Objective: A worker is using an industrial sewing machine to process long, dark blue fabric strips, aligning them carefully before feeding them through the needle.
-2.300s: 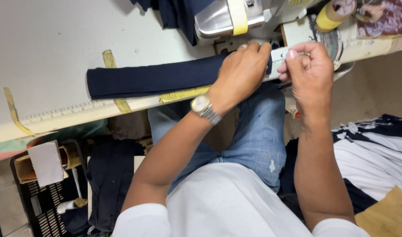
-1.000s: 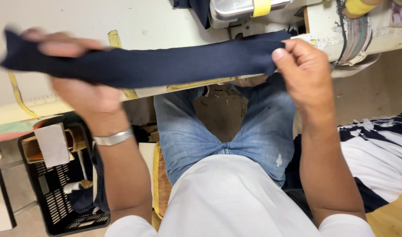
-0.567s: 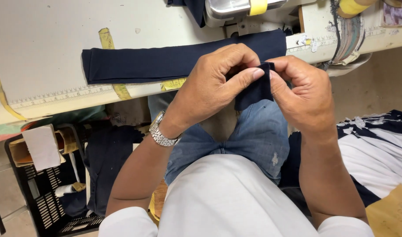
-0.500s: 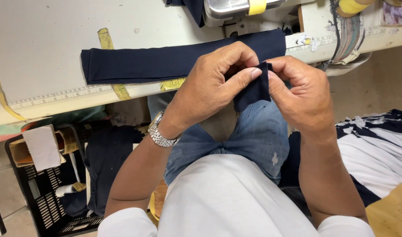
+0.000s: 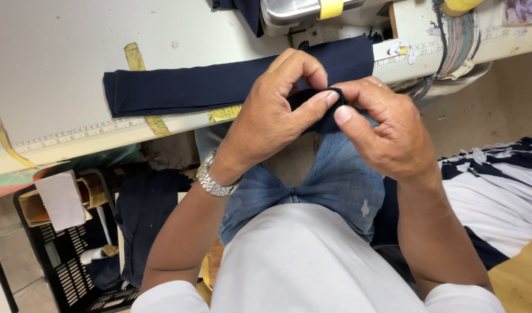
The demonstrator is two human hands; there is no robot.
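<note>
Both hands pinch the near end of a navy fabric strip (image 5: pixel 219 87). The left hand (image 5: pixel 274 119) closes thumb and forefinger on the folded tip, and the right hand (image 5: pixel 382 130) closes on the same fold from three o'clock, thumb on top. The rest of the strip lies flat along the white work table (image 5: pixel 57 69), running toward nine o'clock, its long edge just beside the table's printed ruler edge.

The fold looks small and held only by fingertips (so a slight slackening could let it spring open), and the strip could slide off the table edge if tugged toward six o'clock.

At twelve o'clock the sewing machine (image 5: pixel 301 8) stands close, leaving little room beyond the hands. There is open tabletop at ten o'clock. Below, at seven o'clock, a black crate (image 5: pixel 57 255) sits beside the knees.
</note>
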